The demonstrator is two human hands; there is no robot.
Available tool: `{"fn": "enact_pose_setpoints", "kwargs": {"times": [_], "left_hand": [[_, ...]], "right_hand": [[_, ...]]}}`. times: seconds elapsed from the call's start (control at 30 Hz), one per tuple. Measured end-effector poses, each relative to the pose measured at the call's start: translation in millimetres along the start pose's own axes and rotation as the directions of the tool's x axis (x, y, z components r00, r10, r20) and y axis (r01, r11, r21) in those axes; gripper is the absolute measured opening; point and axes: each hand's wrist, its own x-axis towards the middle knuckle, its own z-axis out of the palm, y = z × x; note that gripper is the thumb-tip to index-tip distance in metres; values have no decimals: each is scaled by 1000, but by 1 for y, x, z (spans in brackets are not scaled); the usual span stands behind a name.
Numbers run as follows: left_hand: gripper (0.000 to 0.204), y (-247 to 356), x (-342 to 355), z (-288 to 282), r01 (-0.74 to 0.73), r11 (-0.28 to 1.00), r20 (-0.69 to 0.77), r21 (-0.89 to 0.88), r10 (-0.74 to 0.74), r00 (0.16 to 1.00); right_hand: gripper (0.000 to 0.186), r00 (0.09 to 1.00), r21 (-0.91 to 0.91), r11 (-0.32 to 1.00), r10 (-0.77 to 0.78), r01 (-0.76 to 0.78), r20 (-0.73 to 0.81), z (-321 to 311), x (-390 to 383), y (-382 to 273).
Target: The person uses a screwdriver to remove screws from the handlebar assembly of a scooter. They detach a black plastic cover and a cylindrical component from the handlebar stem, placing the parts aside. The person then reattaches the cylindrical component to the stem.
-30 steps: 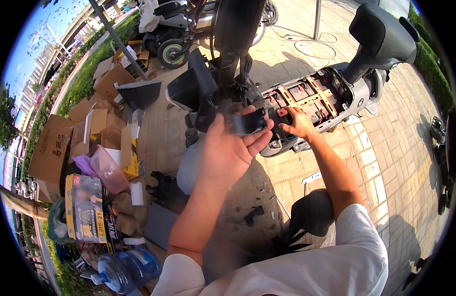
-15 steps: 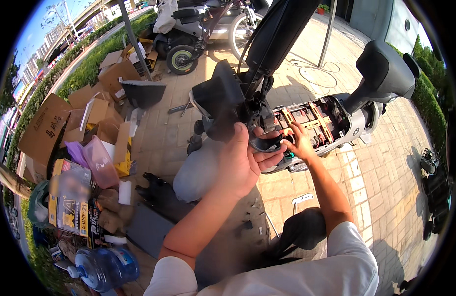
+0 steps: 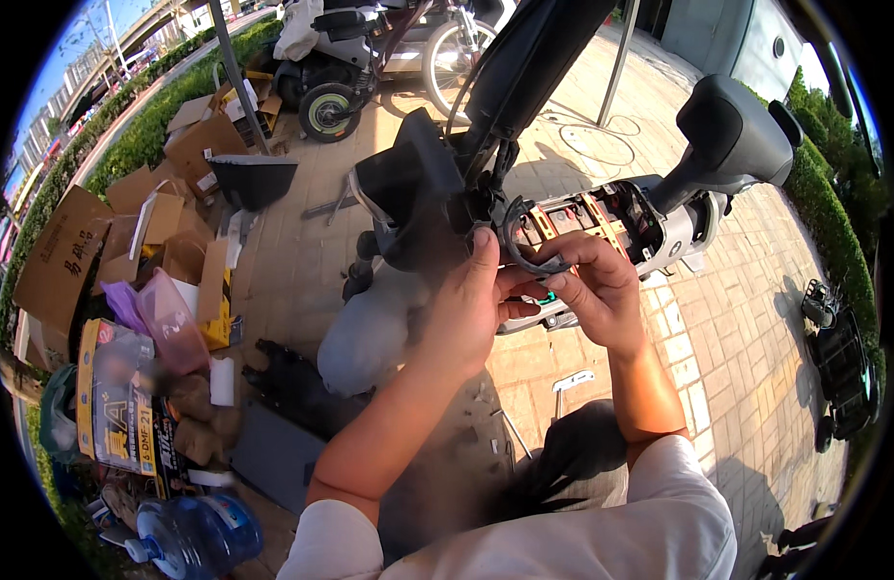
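In front of me stands a partly dismantled electric scooter [image 3: 660,253], its floor open over a battery compartment [image 3: 575,218] with orange-yellow strips. A dark cable [image 3: 514,232] curves down beside its front column to my hands. My right hand [image 3: 602,295] pinches the cable between thumb and fingers. Close beside it, my left hand [image 3: 469,314] has its fingers curled at the same cable, its thumb pointing up; the fingers partly hide what lies between them. Left of the column is a black front panel [image 3: 408,188].
Cardboard boxes [image 3: 65,256], a pink plastic bin [image 3: 172,324] and a blue water bottle [image 3: 201,532] crowd the left. A whitish rounded thing [image 3: 362,343] lies below the front panel. A white-ended tool [image 3: 573,380] rests on the paving near my knee. Another scooter [image 3: 331,82] stands behind.
My right hand has drawn back from the battery compartment and now pinches the cable beside my left hand. The cable's loop shows more clearly. The whole view has shifted slightly.
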Motion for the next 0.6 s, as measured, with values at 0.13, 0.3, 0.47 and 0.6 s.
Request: {"fn": "enact_pose_setpoints", "kwargs": {"times": [0.13, 0.3, 0.47, 0.6], "left_hand": [[40, 38, -14, -1, -161, 814, -102, 558, 260, 960], [22, 102, 42, -15, -406, 277, 139, 871, 655, 743], [29, 115, 97, -33, -414, 137, 279, 900, 548, 789], [33, 135, 126, -44, -414, 375, 256, 829, 404, 878]], "right_hand": [[19, 967, 645, 763, 194, -41, -168, -16, 16, 9], [17, 954, 878, 451, 300, -164, 24, -17, 43, 51], [19, 984, 812, 567, 175, -137, 44, -6, 60, 70], [19, 988, 770, 624, 144, -132, 52, -9, 70, 69]]}}
